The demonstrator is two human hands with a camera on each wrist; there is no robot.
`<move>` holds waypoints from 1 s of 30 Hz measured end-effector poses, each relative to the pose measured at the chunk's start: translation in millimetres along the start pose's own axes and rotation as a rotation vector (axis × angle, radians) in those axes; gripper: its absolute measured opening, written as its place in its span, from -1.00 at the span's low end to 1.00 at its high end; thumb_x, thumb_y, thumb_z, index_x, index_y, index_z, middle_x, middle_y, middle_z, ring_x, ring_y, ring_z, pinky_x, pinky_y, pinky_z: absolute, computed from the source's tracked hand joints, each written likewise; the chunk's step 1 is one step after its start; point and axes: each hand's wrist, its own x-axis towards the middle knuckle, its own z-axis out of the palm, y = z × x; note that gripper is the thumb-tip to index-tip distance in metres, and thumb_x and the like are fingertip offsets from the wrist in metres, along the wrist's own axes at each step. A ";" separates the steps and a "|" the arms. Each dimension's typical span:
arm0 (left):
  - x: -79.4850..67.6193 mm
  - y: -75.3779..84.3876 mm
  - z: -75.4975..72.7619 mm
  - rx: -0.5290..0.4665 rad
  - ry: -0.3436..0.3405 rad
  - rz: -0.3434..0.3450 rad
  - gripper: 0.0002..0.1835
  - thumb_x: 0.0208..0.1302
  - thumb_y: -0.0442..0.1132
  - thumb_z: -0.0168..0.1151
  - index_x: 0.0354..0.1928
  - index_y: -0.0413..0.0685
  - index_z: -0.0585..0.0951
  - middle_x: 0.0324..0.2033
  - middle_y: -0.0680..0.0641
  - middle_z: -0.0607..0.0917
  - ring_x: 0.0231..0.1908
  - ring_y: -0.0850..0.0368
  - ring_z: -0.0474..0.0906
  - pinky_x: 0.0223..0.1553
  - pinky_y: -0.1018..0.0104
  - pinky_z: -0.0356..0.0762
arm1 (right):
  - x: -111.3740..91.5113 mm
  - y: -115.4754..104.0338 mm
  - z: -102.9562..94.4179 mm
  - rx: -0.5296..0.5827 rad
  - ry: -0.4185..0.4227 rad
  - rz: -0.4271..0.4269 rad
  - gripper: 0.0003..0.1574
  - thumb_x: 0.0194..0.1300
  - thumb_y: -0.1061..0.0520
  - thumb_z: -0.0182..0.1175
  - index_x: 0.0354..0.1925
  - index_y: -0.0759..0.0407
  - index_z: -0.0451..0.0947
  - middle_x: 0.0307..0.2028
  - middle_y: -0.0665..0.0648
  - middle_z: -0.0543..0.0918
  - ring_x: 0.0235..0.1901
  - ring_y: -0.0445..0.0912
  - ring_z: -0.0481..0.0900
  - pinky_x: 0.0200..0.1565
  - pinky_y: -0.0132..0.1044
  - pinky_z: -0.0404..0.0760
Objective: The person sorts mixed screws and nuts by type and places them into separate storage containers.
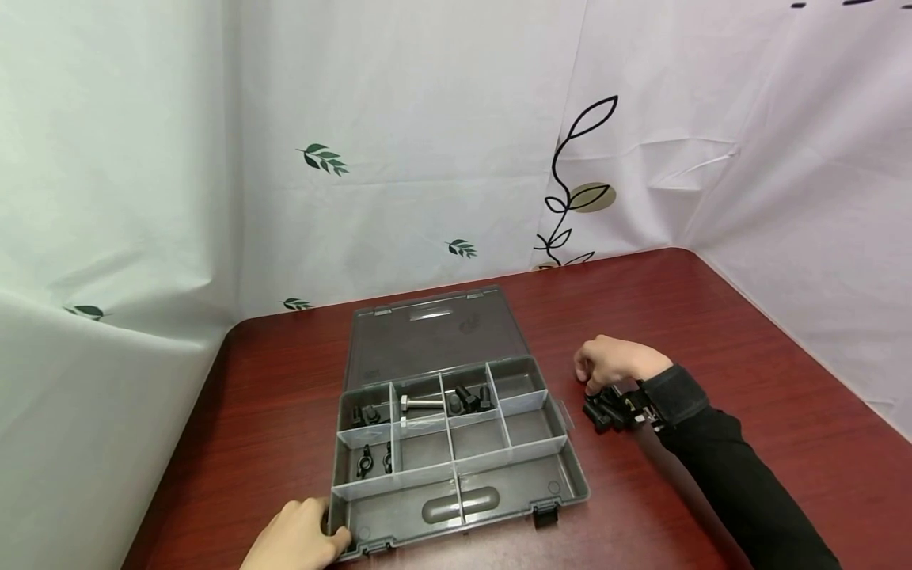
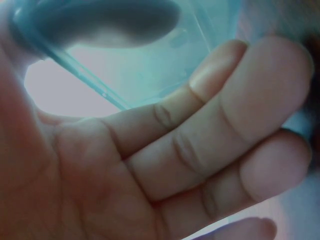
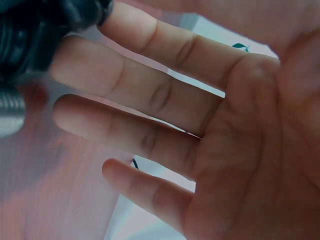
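As seen by the head camera, a person's left hand [image 1: 295, 534] grips the corner of a grey organizer box [image 1: 392, 514] at its 8 o'clock, thumb over the rim, while the right hand [image 1: 614, 360] reaches down onto loose black parts [image 1: 606, 412] at the box's 3 o'clock on a red table [image 1: 271, 412]. The right hand and black wristband [image 1: 673, 394] partly hide that pile; the lower edge crops the left hand. The lid [image 1: 399, 348] lies open toward 12 o'clock; the box's right wall stands between the pile and compartments holding a silver bolt [image 1: 425, 402], black bolts [image 1: 469, 400] and wing nuts [image 1: 365, 462]. In the left wrist view, slightly bent fingers lie beside the box; a dark oval [image 2: 100, 22] at 11 o'clock is too blurred to identify. In the right wrist view, fingers extend, the index fingertip at a dark part [image 3: 42, 45] toward 10 o'clock; whether the thumb pinches it cannot be told. A silver threaded piece [image 3: 11, 111] is cut off at 9 o'clock.
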 end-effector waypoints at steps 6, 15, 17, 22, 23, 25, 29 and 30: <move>-1.3 2.5 -2.3 0.002 0.016 0.010 -0.77 -0.16 -0.07 0.28 -0.58 0.02 0.45 -0.61 0.01 0.53 -0.56 0.12 0.41 -0.44 0.09 0.39 | -0.5 1.0 3.1 -0.011 0.013 -0.005 -0.80 -0.13 0.25 0.32 -0.48 0.05 0.50 -0.52 -0.06 0.47 -0.53 -0.17 0.38 -0.43 -0.29 0.40; -1.4 3.7 -3.5 -0.008 0.005 0.017 -0.77 -0.14 -0.07 0.27 -0.60 0.02 0.43 -0.64 0.04 0.50 -0.57 0.14 0.37 -0.45 0.11 0.38 | 0.4 4.0 6.2 -0.003 0.029 -0.023 -0.84 -0.07 0.26 0.31 -0.51 0.04 0.54 -0.53 -0.07 0.50 -0.54 -0.18 0.39 -0.43 -0.29 0.41; -1.5 3.9 -3.1 -0.011 0.008 0.023 -0.77 -0.14 -0.07 0.27 -0.59 0.02 0.43 -0.63 0.04 0.50 -0.57 0.14 0.37 -0.45 0.11 0.39 | 0.3 4.4 6.4 0.005 0.032 -0.032 -0.85 -0.06 0.26 0.31 -0.50 0.04 0.55 -0.53 -0.07 0.51 -0.54 -0.18 0.40 -0.44 -0.30 0.42; -1.7 4.1 -2.5 -0.005 0.012 0.020 -0.78 -0.14 -0.07 0.27 -0.59 0.02 0.44 -0.62 0.04 0.51 -0.57 0.14 0.38 -0.45 0.11 0.39 | -0.2 4.9 6.8 0.019 0.050 -0.061 -0.86 -0.06 0.28 0.31 -0.50 0.06 0.57 -0.52 -0.07 0.53 -0.57 -0.19 0.42 -0.46 -0.31 0.42; -1.7 4.1 -2.3 -0.004 0.012 0.019 -0.78 -0.14 -0.07 0.27 -0.59 0.02 0.44 -0.62 0.04 0.51 -0.57 0.14 0.38 -0.45 0.11 0.39 | -0.1 5.1 6.9 0.021 0.052 -0.065 -0.86 -0.06 0.29 0.31 -0.50 0.06 0.58 -0.52 -0.07 0.54 -0.58 -0.20 0.42 -0.47 -0.32 0.42; -1.9 4.1 -2.3 -0.002 0.012 0.017 -0.78 -0.14 -0.07 0.27 -0.59 0.01 0.44 -0.62 0.03 0.51 -0.57 0.14 0.38 -0.45 0.11 0.39 | 0.1 5.3 7.0 0.024 0.054 -0.073 -0.86 -0.06 0.30 0.30 -0.50 0.06 0.58 -0.52 -0.07 0.55 -0.58 -0.20 0.42 -0.47 -0.32 0.42; -2.7 4.2 -2.4 -0.004 0.014 0.019 -0.78 -0.14 -0.08 0.27 -0.58 0.02 0.44 -0.62 0.03 0.51 -0.57 0.14 0.38 -0.45 0.11 0.39 | 0.5 5.4 6.5 0.016 0.059 -0.080 -0.88 -0.03 0.29 0.28 -0.49 0.07 0.59 -0.51 -0.08 0.55 -0.58 -0.21 0.43 -0.47 -0.32 0.42; -2.9 4.1 -2.3 -0.007 0.014 0.020 -0.78 -0.14 -0.08 0.27 -0.58 0.02 0.44 -0.62 0.03 0.51 -0.57 0.14 0.37 -0.45 0.12 0.39 | 0.6 5.3 6.4 0.016 0.060 -0.078 -0.88 -0.02 0.29 0.28 -0.49 0.07 0.58 -0.51 -0.08 0.55 -0.58 -0.21 0.43 -0.47 -0.32 0.42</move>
